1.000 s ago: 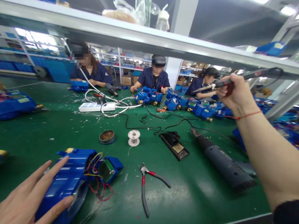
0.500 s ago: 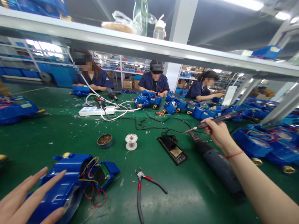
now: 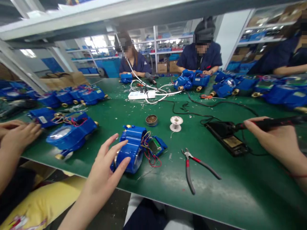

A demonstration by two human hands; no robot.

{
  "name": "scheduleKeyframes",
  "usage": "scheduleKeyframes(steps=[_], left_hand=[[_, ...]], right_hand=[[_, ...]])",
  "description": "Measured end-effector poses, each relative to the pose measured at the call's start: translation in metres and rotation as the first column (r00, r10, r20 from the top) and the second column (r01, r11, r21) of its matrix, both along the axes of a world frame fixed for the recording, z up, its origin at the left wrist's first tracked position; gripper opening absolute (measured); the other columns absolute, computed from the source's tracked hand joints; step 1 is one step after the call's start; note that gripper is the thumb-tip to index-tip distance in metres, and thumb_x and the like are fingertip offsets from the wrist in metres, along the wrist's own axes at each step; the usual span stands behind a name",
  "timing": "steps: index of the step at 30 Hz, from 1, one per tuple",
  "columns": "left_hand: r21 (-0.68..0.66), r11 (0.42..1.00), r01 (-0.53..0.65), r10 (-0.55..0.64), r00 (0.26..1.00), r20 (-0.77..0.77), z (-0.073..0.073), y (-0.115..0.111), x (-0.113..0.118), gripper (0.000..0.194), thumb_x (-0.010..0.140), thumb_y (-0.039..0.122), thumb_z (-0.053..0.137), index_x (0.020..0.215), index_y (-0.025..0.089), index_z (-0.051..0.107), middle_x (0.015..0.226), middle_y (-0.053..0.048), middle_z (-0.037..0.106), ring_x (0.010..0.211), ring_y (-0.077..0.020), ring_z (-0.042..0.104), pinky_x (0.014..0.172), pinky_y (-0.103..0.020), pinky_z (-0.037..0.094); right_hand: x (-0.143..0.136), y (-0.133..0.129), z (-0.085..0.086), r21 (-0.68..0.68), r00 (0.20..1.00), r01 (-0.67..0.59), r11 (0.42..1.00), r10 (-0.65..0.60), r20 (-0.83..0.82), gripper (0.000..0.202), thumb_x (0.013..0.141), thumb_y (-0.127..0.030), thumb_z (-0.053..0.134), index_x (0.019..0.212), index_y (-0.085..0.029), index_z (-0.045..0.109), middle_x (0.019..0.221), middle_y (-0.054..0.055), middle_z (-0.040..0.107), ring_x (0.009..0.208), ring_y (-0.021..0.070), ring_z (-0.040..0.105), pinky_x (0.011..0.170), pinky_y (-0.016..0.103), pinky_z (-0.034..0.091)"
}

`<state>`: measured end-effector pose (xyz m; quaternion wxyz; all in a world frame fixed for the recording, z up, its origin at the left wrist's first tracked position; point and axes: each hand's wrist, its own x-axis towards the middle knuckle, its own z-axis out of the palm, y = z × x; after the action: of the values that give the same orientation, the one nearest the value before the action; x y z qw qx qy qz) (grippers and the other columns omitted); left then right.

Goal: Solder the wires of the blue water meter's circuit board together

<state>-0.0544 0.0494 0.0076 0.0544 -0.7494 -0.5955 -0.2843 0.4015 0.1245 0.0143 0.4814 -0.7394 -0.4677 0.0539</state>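
Observation:
My left hand (image 3: 107,159) is open, fingers spread over the near side of a blue water meter (image 3: 134,148) with a brass fitting; whether the fingertips touch it I cannot tell. The meter's opened cover shows a green circuit board (image 3: 154,146) with red and yellow wires. My right hand (image 3: 275,135) is closed around a soldering iron (image 3: 266,124), its front end at the holder of the black soldering stand (image 3: 224,131). A yellowish sponge (image 3: 232,143) lies in the stand. Between my hands are cutting pliers (image 3: 189,159) with splayed handles, a solder spool (image 3: 176,124) and a round tin (image 3: 151,120).
At the left, a neighbour's hands (image 3: 21,134) rest near another blue meter (image 3: 72,132). A white power strip (image 3: 141,95) and black cables lie farther back. More meters (image 3: 225,86) line the far side, where co-workers sit. A shelf (image 3: 96,22) spans overhead.
My view has swung left and down, bringing the neighbour's hands and the table edge into sight. The soldering iron has come from the air to the stand's holder. My left hand stays open beside the meter.

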Motion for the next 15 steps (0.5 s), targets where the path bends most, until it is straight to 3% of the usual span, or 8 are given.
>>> scheduleKeyframes(steps=[3, 7, 11, 13, 15], left_hand=[[0.016, 1.000, 0.024, -0.024, 1.000, 0.010, -0.003, -0.006, -0.002, 0.038, 0.091, 0.046, 0.044, 0.116, 0.022, 0.058, 0.138, -0.003, 0.041, 0.125, -0.0164, 0.048, 0.099, -0.034, 0.050], [0.025, 0.998, 0.050, -0.050, 0.999, 0.012, -0.008, -0.010, -0.001, 0.031, 0.091, 0.042, 0.046, 0.108, 0.021, 0.061, 0.136, -0.003, 0.043, 0.123, -0.0152, 0.049, 0.099, -0.032, 0.050], [0.040, 0.995, 0.095, -0.095, 0.995, -0.016, -0.010, -0.009, 0.002, 0.025, 0.091, 0.035, 0.048, 0.106, 0.021, 0.062, 0.137, -0.003, 0.042, 0.124, -0.0142, 0.048, 0.099, -0.031, 0.050], [0.047, 0.993, 0.110, -0.109, 0.994, -0.013, -0.011, -0.008, 0.002, 0.024, 0.091, 0.034, 0.049, 0.105, 0.020, 0.062, 0.137, -0.003, 0.042, 0.124, -0.0135, 0.047, 0.099, -0.029, 0.049], [0.048, 0.992, 0.121, -0.121, 0.993, -0.005, -0.011, -0.007, 0.002, 0.024, 0.091, 0.033, 0.049, 0.105, 0.019, 0.062, 0.137, -0.004, 0.042, 0.125, -0.0129, 0.046, 0.100, -0.028, 0.048]], right_hand=[[-0.005, 0.006, -0.010, -0.044, 0.999, -0.008, 0.999, 0.006, -0.032, 0.016, 0.064, -0.004, 0.075, 0.063, -0.017, 0.067, 0.061, 0.001, 0.059, 0.063, 0.0146, 0.051, 0.070, 0.032, 0.034], [-0.009, 0.002, -0.021, -0.113, 0.985, -0.049, 0.992, 0.030, -0.168, 0.015, 0.067, -0.010, 0.074, 0.079, -0.020, 0.071, 0.064, 0.002, 0.062, 0.058, 0.0166, 0.054, 0.066, 0.035, 0.039], [-0.016, -0.005, -0.022, -0.150, 0.954, -0.027, 0.988, -0.020, -0.300, 0.029, 0.054, -0.009, 0.077, 0.080, -0.020, 0.071, 0.073, 0.008, 0.068, 0.062, 0.0210, 0.059, 0.064, 0.037, 0.044], [-0.017, -0.011, -0.024, -0.205, 0.938, 0.011, 0.979, -0.081, -0.337, 0.028, 0.045, -0.020, 0.081, 0.071, -0.018, 0.069, 0.071, 0.012, 0.067, 0.061, 0.0236, 0.059, 0.061, 0.039, 0.043], [-0.018, -0.021, -0.029, -0.182, 0.898, 0.036, 0.983, -0.111, -0.425, 0.041, 0.031, -0.031, 0.084, 0.067, -0.020, 0.067, 0.069, 0.012, 0.066, 0.058, 0.0234, 0.057, 0.057, 0.039, 0.041]])
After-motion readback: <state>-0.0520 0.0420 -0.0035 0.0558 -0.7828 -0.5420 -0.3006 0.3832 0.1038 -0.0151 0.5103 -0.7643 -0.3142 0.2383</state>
